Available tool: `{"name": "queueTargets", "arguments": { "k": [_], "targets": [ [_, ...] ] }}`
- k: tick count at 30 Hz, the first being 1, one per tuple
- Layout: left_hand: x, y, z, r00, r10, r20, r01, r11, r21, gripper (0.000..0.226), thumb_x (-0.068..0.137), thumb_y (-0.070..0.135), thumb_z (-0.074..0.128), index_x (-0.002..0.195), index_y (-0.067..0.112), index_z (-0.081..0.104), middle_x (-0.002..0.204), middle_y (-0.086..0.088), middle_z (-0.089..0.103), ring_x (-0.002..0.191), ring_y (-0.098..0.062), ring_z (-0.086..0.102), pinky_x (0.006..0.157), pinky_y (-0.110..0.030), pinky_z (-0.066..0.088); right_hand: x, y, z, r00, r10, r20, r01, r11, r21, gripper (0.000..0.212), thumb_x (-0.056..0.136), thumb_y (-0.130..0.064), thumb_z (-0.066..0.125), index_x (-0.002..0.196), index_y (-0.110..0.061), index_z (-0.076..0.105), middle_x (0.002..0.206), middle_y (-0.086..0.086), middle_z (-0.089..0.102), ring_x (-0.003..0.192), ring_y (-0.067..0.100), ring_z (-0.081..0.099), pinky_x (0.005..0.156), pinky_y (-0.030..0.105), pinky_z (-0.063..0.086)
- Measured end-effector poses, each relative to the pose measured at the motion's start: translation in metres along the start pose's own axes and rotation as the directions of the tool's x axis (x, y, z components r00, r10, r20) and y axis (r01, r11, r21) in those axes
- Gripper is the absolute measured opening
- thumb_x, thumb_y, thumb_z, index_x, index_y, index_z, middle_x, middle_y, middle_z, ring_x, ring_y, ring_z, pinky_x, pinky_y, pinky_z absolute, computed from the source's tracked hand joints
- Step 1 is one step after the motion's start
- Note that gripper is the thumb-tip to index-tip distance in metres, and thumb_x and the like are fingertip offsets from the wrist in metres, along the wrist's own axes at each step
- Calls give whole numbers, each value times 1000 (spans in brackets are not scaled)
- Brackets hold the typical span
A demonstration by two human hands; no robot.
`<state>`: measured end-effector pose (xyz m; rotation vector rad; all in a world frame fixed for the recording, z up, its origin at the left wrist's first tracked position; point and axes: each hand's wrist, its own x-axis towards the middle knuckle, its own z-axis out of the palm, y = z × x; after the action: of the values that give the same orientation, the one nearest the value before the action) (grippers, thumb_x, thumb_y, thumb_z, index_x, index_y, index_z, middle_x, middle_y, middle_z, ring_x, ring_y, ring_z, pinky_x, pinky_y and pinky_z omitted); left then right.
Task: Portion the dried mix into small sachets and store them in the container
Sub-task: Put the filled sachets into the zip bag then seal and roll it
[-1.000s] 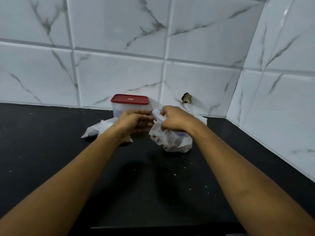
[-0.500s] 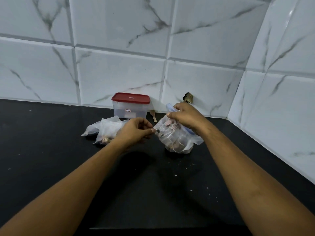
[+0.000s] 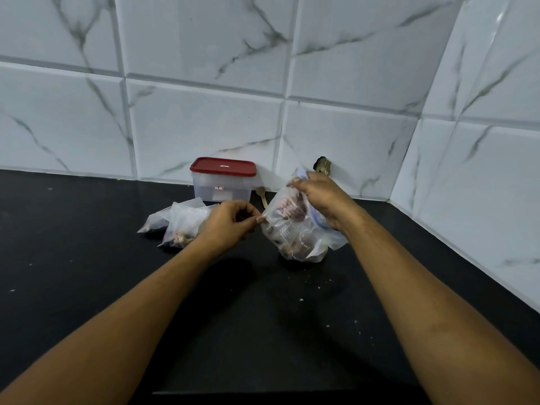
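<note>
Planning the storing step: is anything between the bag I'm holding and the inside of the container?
Yes, the red lid sits closed on the container. The counter between bag and container looks free; the wooden spoon lies just right of the container, the filled sachets front-left of it.

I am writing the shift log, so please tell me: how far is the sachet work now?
Done: two filled sachets lie on the black counter beside the container. In hand: the right hand holds the top of the large bag of mix and the left hand pinches its edge. Left: the bag holds more mix, the red lid is on, and those two sachets are not stored yet.
</note>
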<state>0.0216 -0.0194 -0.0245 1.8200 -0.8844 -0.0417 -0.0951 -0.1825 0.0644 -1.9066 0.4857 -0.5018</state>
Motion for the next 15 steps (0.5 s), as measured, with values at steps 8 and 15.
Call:
{"name": "queueTargets", "arguments": {
  "k": [8,15],
  "targets": [
    [-1,-5,-16,996,82,-25,-68,934,351,10,99,30,67,104,22,65,98,5,70,92,-14,66,77,-31,53,6,9,-16,935,-281,-218,220,939,-265,20,89,-24,80,89,-8,69,86,12,76,69,23,76,70,47,64],
    [-2,22,1,969,243,-47,-233,959,161,41,84,39,84,113,24,61,97,15,66,85,1,64,69,-18,53,1,-4,-15,964,-154,217,158,987,-2,31,89,-22,80,115,-7,70,100,12,80,95,24,78,87,38,60]
  ]
}}
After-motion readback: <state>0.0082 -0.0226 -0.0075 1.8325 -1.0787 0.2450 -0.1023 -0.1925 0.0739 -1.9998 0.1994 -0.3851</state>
